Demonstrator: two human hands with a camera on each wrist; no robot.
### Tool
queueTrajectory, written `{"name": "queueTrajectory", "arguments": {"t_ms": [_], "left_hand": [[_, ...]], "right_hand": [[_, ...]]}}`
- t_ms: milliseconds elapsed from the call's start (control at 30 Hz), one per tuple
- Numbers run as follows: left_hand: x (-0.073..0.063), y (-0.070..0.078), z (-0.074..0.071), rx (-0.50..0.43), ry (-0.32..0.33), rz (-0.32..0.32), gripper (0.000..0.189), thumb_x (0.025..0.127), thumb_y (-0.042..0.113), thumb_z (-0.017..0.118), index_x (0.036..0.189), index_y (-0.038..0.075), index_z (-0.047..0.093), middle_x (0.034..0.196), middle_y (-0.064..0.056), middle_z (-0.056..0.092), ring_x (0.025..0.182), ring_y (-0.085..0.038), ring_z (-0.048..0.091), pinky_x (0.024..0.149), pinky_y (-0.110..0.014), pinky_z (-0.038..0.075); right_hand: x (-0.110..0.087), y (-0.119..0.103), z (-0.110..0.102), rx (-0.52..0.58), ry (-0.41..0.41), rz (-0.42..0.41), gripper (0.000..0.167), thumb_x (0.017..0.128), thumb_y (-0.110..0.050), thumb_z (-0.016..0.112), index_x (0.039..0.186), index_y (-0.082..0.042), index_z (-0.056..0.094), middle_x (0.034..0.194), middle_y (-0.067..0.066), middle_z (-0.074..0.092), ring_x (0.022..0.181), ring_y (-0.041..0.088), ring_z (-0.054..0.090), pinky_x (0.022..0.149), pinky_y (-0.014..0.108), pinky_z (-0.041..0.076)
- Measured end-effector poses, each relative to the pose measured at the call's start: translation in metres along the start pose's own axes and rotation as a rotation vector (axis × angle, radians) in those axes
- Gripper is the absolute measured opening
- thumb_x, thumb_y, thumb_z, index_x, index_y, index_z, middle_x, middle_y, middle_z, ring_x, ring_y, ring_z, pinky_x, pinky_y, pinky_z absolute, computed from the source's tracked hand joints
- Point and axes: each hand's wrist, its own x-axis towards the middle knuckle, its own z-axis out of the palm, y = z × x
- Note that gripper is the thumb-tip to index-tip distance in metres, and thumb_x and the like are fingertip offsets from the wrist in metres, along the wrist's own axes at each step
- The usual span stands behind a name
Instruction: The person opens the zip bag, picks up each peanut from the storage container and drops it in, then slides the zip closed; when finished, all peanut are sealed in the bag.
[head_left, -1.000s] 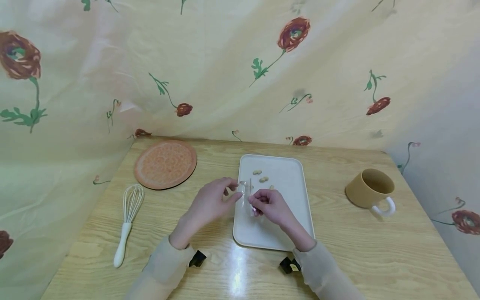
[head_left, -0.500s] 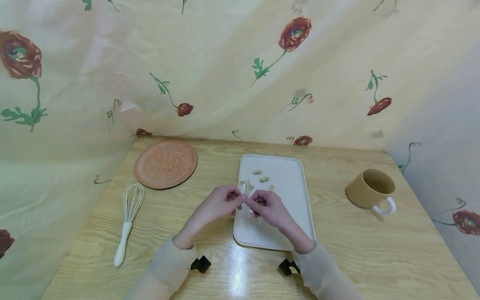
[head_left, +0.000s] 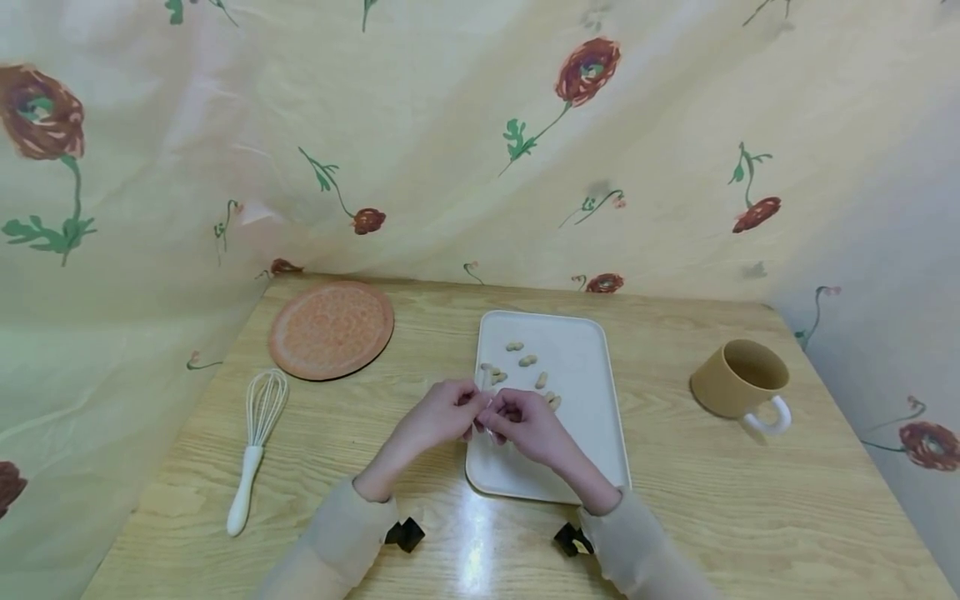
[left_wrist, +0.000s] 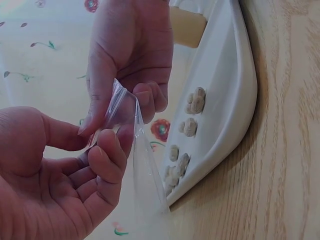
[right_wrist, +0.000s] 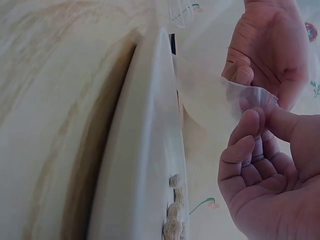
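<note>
Well left of left hand (head_left: 442, 414): whisk (head_left: 253, 452), white handle on near side. Ahead and left of same hand: round orange mat (head_left: 332, 331), flat on wooden table (head_left: 750, 500). With left hand, pinching clear plastic bag (right_wrist: 210, 95) between thumb and fingers. Between both hands: same bag, loose part extending ahead of fingers; thumb tips seeming to touch. With right hand (head_left: 531, 427), also pinching bag, remaining fingers curled. Under right hand: white tray (head_left: 577, 375), left rim below left fingertips. Ahead of hands, on tray: unshelled peanuts (head_left: 528, 361), some just beside right fingers. Far right of right hand: tan mug (head_left: 723, 389), white handle on near side.
</note>
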Motion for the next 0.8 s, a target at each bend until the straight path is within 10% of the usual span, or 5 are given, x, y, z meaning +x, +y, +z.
{"name": "queueTrajectory", "arguments": {"t_ms": [433, 800], "left_hand": [[-0.001, 0.002, 0.003, 0.036, 0.039, -0.034, 0.026, 0.096, 0.01, 0.046, 0.076, 0.005, 0.063, 0.059, -0.007, 0.06, 0.052, -0.015, 0.057, 0.051, -0.026, 0.045], [-0.001, 0.001, 0.004, 0.071, 0.054, -0.052, 0.026, 0.095, 0.01, 0.046, 0.077, 0.005, 0.064, 0.063, -0.009, 0.063, 0.055, -0.02, 0.062, 0.051, -0.027, 0.046]], "right_hand": [[0.001, 0.001, 0.006, 0.001, -0.048, -0.012, 0.017, 0.1, -0.009, 0.059, 0.085, -0.002, 0.063, 0.064, 0.002, 0.058, 0.058, 0.029, 0.057, 0.048, 0.02, 0.033], [0.0, -0.003, 0.006, 0.024, -0.029, 0.029, 0.021, 0.1, -0.007, 0.058, 0.084, 0.003, 0.068, 0.071, 0.008, 0.066, 0.062, 0.012, 0.058, 0.057, 0.024, 0.048]]}}
